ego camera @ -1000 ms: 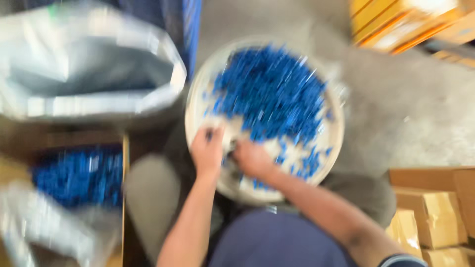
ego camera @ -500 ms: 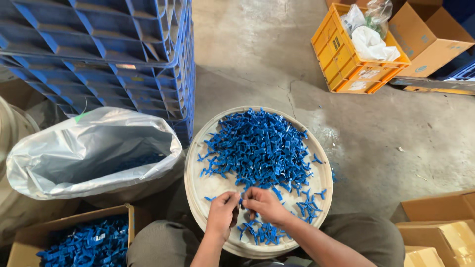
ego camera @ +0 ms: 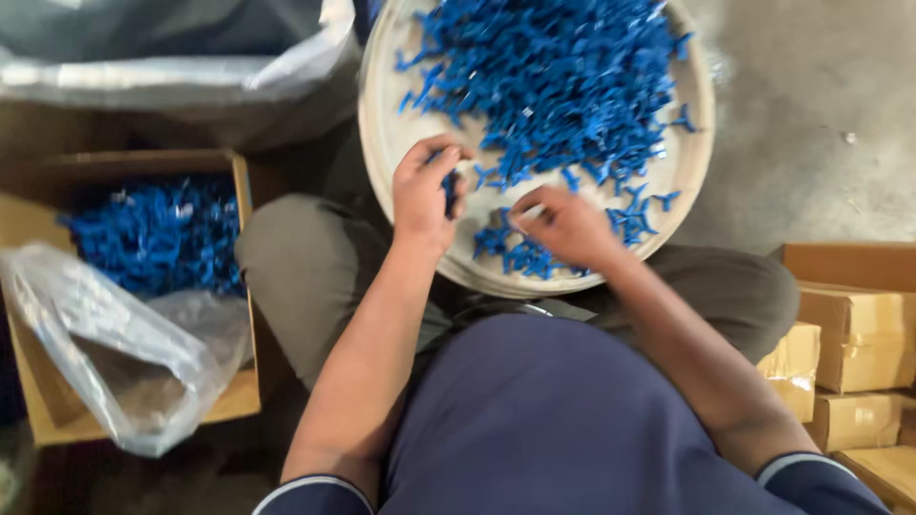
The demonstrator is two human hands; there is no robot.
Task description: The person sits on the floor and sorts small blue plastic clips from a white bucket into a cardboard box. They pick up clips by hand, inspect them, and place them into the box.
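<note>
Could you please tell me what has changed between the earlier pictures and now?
The left hand has lifted off the pile and now curls around a small blue plastic piece, its grip closed. The right hand stays low on the round tray, fingers pinching among the blue pieces. Tray, pile and the cardboard box of blue parts look unchanged; the camera view shifted.

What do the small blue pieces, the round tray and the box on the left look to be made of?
Blue pieces: likely moulded plastic, with uniform saturated colour and slight sheen.
Round tray: pale cream with a smooth raised rim, possibly plastic or painted metal; unclear.
Box: brown corrugated cardboard, matte, with raw cut edges, partly covered by a clear plastic bag.
</note>
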